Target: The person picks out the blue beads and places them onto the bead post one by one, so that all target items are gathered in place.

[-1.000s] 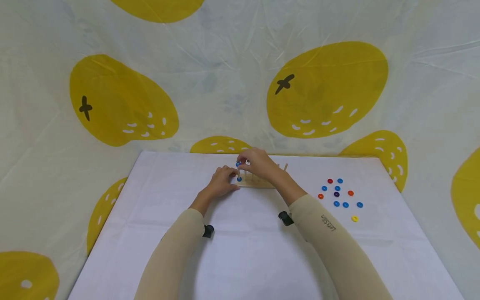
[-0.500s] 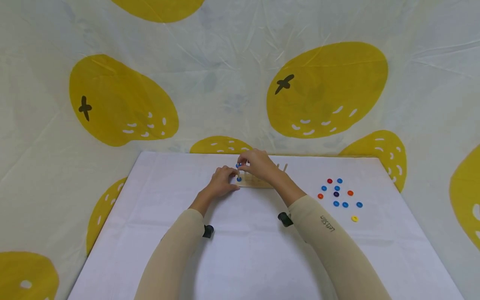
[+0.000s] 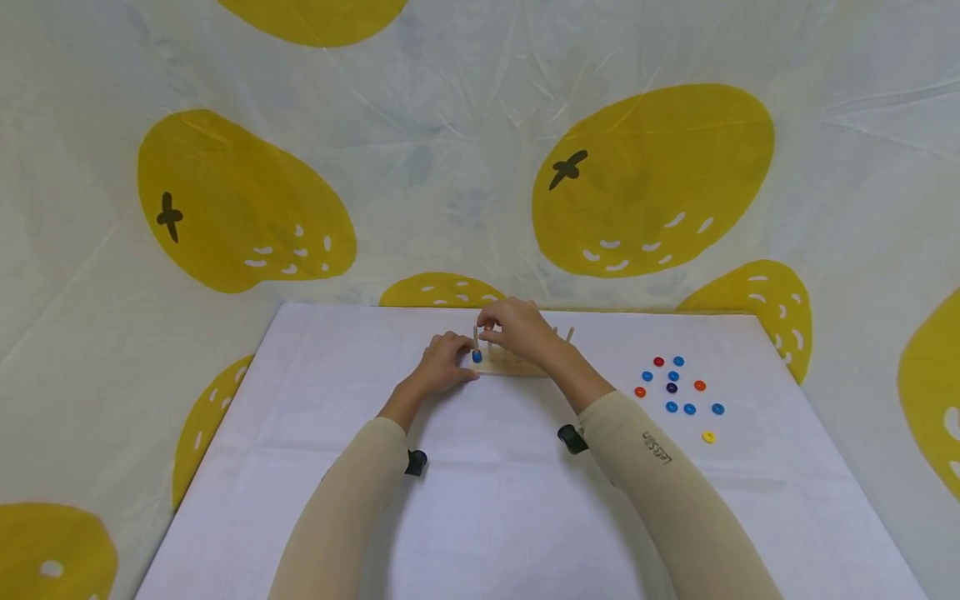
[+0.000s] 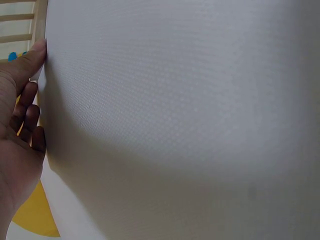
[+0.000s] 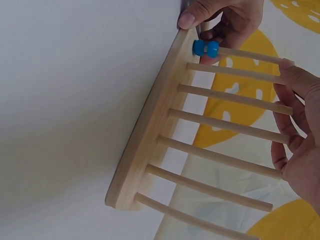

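Observation:
My left hand (image 3: 444,364) grips the left end of a wooden peg board (image 5: 147,131), thumb (image 4: 33,56) along its front edge and the other fingers behind. Two blue ring beads (image 5: 206,48) sit stacked low on the end peg (image 5: 250,55), beside that hand; the head view shows them as one blue stack (image 3: 477,357). At the top of the pegs is my right hand (image 3: 517,325), its fingers loosely bent with no bead between them. Its thumb tip (image 5: 286,63) is right at the end peg's tip. The other pegs in the row are bare.
Loose ring beads lie on the white-covered table (image 3: 495,517) to the right: several blue ones (image 3: 690,409), a red one (image 3: 658,362), orange ones (image 3: 700,386), a dark purple one (image 3: 672,387) and a yellow one (image 3: 708,437). A patterned curtain (image 3: 450,167) hangs behind the table.
The blue bead that my right hand pinched at the peg's top has been let go and has slid down onto the lower blue bead. My left hand has stayed at the board's end.

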### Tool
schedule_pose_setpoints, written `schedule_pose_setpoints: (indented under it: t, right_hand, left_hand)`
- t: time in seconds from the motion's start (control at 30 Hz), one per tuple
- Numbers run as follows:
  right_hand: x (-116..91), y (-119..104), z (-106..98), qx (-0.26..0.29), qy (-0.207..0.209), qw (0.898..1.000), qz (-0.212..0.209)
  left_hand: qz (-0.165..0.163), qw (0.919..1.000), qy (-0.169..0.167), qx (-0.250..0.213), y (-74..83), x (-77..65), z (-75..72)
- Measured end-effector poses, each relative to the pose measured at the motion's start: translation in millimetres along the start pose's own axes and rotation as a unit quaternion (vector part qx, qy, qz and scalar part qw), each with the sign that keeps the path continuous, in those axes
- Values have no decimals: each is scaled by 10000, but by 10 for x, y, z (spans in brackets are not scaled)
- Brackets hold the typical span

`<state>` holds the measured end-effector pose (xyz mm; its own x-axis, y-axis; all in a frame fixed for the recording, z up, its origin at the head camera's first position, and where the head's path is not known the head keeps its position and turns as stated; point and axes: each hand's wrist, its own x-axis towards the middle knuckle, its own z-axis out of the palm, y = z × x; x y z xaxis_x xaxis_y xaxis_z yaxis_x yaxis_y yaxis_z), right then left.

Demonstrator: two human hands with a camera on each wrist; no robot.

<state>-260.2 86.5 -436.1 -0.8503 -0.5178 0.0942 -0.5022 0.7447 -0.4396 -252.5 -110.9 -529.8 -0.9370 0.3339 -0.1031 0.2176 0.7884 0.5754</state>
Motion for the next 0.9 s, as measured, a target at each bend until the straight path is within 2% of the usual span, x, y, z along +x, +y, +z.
schedule_pose_setpoints:
  t: [0.2,0.43,0.6,0.9]
  right_hand:
    - [-66,26,-89,121,3,9999,-122]
    - [-225,101,-276,298,231,9984,-425]
    - [-426,217,-413,389,506,9965,-538]
    - [-926,595,-538,536,1066,9925,-268]
  left_hand:
    - [0,10000,-19,-9,15,-11,-12]
    - [-33,10000,-26,66,0,19,10]
    - [-27,10000,-21,49,4,21,24]
    - [-26,10000,38,65,36,-8,4]
